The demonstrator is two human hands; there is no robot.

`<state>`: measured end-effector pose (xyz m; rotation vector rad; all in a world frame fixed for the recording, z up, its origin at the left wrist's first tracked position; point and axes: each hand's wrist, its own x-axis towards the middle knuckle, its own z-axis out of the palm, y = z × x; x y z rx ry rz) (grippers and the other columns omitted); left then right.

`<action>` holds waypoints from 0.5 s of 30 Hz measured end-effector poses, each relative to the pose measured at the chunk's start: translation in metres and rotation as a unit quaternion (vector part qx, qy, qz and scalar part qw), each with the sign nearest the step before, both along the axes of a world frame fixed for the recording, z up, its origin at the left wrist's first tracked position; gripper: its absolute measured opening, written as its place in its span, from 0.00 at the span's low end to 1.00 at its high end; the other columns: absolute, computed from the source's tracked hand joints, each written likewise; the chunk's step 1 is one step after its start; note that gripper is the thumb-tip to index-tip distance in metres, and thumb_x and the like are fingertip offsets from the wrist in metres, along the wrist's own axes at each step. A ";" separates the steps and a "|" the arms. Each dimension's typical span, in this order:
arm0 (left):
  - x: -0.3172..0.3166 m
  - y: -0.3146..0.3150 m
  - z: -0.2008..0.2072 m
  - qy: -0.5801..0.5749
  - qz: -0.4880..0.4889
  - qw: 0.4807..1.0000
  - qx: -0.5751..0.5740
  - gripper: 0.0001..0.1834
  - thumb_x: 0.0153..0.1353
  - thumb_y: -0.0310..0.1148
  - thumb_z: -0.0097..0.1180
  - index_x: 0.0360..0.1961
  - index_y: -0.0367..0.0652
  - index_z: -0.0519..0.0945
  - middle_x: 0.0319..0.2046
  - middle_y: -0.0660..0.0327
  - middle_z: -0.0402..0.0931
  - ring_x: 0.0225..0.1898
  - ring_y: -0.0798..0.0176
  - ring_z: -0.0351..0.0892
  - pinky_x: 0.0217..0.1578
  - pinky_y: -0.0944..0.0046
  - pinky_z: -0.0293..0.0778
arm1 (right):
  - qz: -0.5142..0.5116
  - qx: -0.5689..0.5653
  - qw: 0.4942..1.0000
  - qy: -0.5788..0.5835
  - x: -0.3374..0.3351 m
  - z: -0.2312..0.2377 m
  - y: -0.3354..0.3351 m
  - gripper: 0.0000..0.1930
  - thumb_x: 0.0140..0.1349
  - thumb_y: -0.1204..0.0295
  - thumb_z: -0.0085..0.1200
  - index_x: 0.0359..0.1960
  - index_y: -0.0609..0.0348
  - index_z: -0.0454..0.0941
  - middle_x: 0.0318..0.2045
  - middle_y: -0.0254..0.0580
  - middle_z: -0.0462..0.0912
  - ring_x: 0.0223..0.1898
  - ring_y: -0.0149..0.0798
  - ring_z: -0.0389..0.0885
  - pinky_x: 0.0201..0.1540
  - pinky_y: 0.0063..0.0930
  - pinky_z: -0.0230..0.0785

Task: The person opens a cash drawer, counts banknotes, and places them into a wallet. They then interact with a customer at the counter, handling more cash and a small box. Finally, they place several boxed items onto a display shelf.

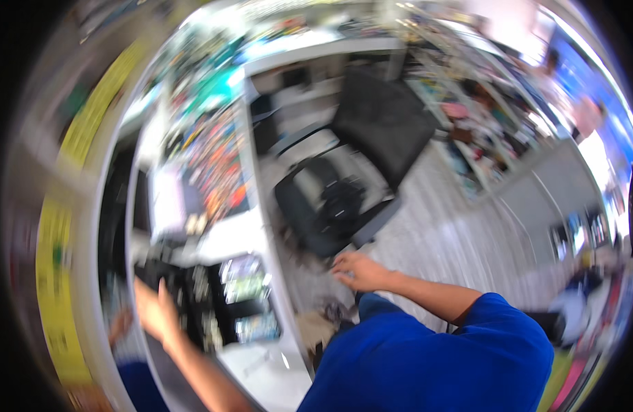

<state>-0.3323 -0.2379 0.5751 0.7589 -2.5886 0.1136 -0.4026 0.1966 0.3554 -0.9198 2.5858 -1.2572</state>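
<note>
My left hand [155, 312] reaches to the left side of the white counter [251, 360]. Its thumb stands apart from the stretched fingers, and I see nothing held in it. Beside it lies a black tray or case [175, 278] with rows of small items, and several clear packets [246, 278] at its right part. Motion blur hides what these items are. My right hand [359, 271] hangs over the floor in front of the chair, its fingers loosely bent and slightly apart, with nothing visible in it.
A dark office chair [385, 123] carries a grey and black bag [330, 182] on its seat. Many colourful small packets [217, 165] cover the counter farther off. Stocked shelves [467, 123] stand at the right. Along the left, a glossy panel [117, 302] reflects a hand and blue cloth.
</note>
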 end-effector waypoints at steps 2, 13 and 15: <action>0.025 0.000 -0.006 -0.099 0.081 0.991 0.050 0.24 0.66 0.38 0.62 0.60 0.36 0.75 0.53 0.45 0.80 0.56 0.43 0.79 0.57 0.47 0.72 | -0.032 -0.049 0.998 -0.015 -0.002 0.005 0.028 0.11 0.67 0.65 0.58 0.42 0.59 0.86 0.45 0.48 0.84 0.52 0.51 0.80 0.57 0.42 0.73; 0.016 0.166 -0.188 -0.042 -0.142 0.984 0.099 0.36 0.65 0.45 0.67 0.65 0.31 0.69 0.59 0.40 0.75 0.58 0.41 0.75 0.61 0.48 0.73 | -0.344 -0.111 0.924 -0.129 0.100 0.004 0.228 0.17 0.75 0.58 0.51 0.51 0.57 0.84 0.50 0.47 0.84 0.51 0.51 0.82 0.57 0.42 0.73; -0.009 0.199 -0.190 0.016 -0.201 0.969 0.146 0.33 0.67 0.44 0.65 0.63 0.30 0.72 0.58 0.40 0.76 0.57 0.42 0.76 0.61 0.49 0.73 | -0.378 -0.115 0.909 -0.131 0.124 0.009 0.270 0.18 0.75 0.57 0.51 0.51 0.56 0.85 0.50 0.47 0.84 0.51 0.51 0.82 0.56 0.42 0.73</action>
